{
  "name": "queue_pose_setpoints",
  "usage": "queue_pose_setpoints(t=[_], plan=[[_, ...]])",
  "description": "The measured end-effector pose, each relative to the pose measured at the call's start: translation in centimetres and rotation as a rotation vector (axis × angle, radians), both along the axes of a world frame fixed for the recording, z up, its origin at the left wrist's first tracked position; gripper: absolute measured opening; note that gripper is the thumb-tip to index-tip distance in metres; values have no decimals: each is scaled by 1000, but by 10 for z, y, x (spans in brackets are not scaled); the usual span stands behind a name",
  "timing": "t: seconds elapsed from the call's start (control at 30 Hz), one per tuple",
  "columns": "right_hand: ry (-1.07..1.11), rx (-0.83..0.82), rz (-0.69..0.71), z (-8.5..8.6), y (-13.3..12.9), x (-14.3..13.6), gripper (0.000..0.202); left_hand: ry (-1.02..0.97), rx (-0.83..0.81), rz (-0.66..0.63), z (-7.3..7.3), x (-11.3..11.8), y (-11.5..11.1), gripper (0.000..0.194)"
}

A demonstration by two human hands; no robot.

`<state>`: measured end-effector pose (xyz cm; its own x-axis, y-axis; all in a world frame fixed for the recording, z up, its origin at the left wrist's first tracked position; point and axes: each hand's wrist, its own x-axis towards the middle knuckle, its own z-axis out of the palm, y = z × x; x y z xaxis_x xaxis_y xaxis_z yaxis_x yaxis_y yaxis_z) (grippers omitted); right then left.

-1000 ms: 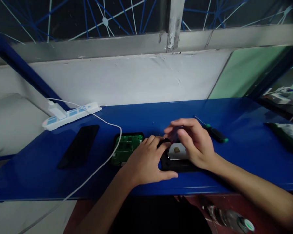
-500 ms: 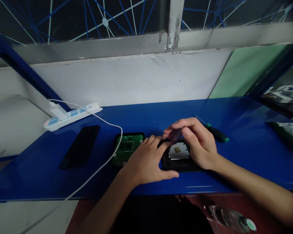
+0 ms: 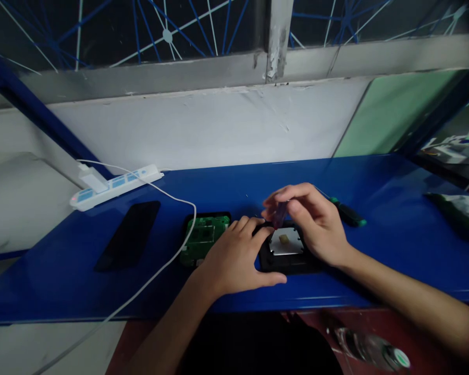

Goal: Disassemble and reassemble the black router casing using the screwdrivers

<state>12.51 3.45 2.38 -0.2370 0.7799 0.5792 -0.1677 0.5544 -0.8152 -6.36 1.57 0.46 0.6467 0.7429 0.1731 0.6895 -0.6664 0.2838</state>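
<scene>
A screwdriver with a clear purplish handle [image 3: 280,214] is in my right hand [image 3: 316,224], closed round it by thumb and fingers. It stands nearly upright over the back left part of a black plastic casing [image 3: 289,266]; its tip is hidden. A silver metal plate [image 3: 293,246] with a small tan patch [image 3: 283,239] lies inside the casing. My left hand [image 3: 236,255] holds the casing's left end, fingers over it and thumb stretched along the front edge. Left of that hand, partly covered by it, lies a green circuit board [image 3: 201,237] in a black shell.
Behind my right hand lies a green-and-black screwdriver [image 3: 349,214]. A dark phone-like slab [image 3: 128,237] is at the left, near a white power strip [image 3: 119,186]. A white cable [image 3: 156,276] crosses the table and the circuit board. A plastic bottle [image 3: 375,351] is below the table edge.
My right hand has shifted slightly up and left, and the screwdriver handle stands a little more upright. My left hand and the casing have stayed in place.
</scene>
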Motion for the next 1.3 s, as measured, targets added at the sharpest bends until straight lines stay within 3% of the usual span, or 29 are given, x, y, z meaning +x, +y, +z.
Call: queue_pose_setpoints(t=[0.37,0.53,0.73,0.87,1.07,1.3], plan=[[-23,11,-24,-2,-1,2,15,16,15,4,-3,-1,-1,81],[-23,100,-60,0,2,3,10,11,9,-3,-1,-1,-1,78],[-32,-20,-107,-2,3,3,17,17,5,-7,1,-1,-1,77],[-10,17,-100,-3,2,2,11,10,19,0,-1,-1,-1,81],[-62,57,-239,-4,6,3,15,2,4,3,-1,-2,-1,79],[-13,14,-347,-6,13,4,15,2,-32,42,-1,0,-2,97]])
